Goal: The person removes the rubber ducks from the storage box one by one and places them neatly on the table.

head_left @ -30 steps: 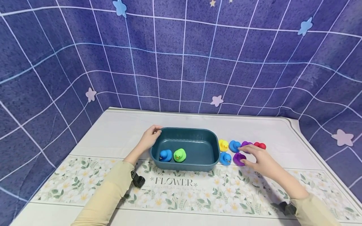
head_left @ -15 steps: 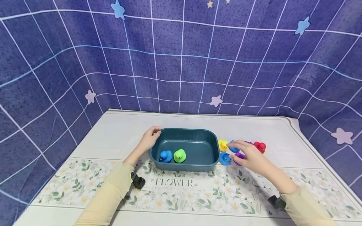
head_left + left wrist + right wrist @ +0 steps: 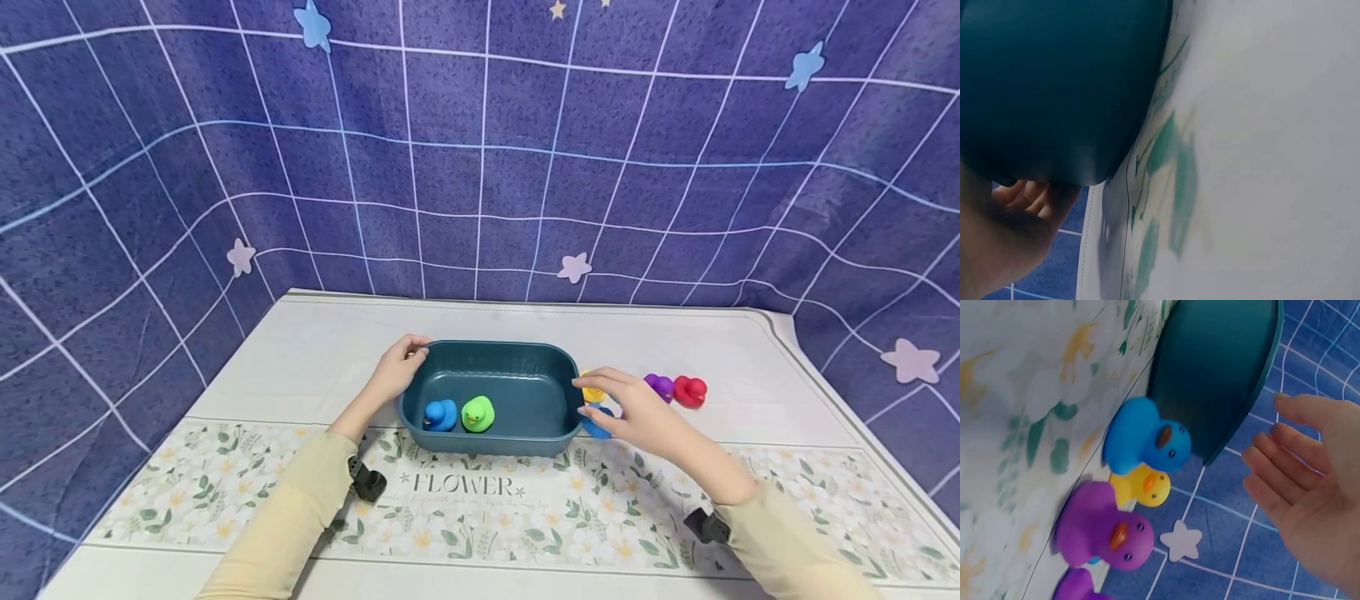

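My left hand (image 3: 396, 372) grips the left end of a dark teal plastic bin (image 3: 525, 404), thumb at the rim. A blue rubber duck (image 3: 440, 415) and a green rubber duck (image 3: 477, 414) sit inside the bin. Fingers spread and holding nothing, my right hand (image 3: 641, 414) hovers by the bin's right end. Below it are a yellow duck (image 3: 1150, 487), another blue duck (image 3: 1135, 437) and a purple duck (image 3: 1097, 528), seen in the right wrist view. Farther right stand a second purple duck (image 3: 658, 387) and a red duck (image 3: 690, 392).
A white tablecloth (image 3: 345, 333) with a printed floral band (image 3: 480, 525) covers the table. Behind the table's back edge and at both sides hangs a purple-blue curtain (image 3: 450, 175) with a grid and stars.
My right hand has moved left, from over the purple ducks to the bin's right end, with its fingers spread. The left hand and the bin stay where they were.
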Available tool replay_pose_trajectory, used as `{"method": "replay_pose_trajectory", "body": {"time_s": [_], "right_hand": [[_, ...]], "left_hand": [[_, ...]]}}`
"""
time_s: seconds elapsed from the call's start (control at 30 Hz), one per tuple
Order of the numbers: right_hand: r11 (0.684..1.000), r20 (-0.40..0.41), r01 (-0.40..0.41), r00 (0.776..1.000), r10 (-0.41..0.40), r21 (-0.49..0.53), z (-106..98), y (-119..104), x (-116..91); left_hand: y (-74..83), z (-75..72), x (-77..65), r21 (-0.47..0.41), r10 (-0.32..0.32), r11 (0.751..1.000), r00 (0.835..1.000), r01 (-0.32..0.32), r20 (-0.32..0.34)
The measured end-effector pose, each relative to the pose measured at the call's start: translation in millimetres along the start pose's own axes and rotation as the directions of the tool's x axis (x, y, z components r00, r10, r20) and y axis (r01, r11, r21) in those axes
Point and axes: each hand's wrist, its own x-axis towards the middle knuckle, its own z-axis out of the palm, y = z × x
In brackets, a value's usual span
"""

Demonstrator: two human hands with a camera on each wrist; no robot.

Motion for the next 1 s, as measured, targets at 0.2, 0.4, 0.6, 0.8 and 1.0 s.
{"method": "replay_pose_trajectory", "body": {"time_s": [0.2, 0.4, 0.6, 0.8, 1.0], "right_hand": [[1.000, 0.005, 0.015, 1.000, -0.015, -0.004, 5.7, -6.8, 8.7], [0.997, 0.009, 0.076, 0.997, -0.076, 0.035, 14.4, -13.9, 19.0], [0.996, 0.049, 0.089, 0.995, -0.090, 0.028, 22.7, -23.0, 27.1], [0.995, 0.075, 0.089, 0.993, -0.093, 0.047, 29.9, -30.4, 35.0], [0.993, 0.080, 0.115, 0.990, -0.116, 0.022, 37.3, -35.2, 41.7]], "left_hand": [[1.4, -0.2, 0.0, 0.001, 0.001, 1.000, 1.000, -0.001, 0.003], [2.3, 0.0, 0.4, 0.009, 0.002, 1.000, 1.000, -0.002, 0.002], [1.1, 0.5, 0.0, 0.004, -0.003, 1.000, 1.000, 0.003, -0.003], [-0.2, 0.1, -0.5, 0.000, -0.004, 1.000, 1.000, 0.004, -0.012], [0.4, 0.3, -0.5, 0.004, -0.008, 1.000, 1.000, 0.008, -0.007]]}}
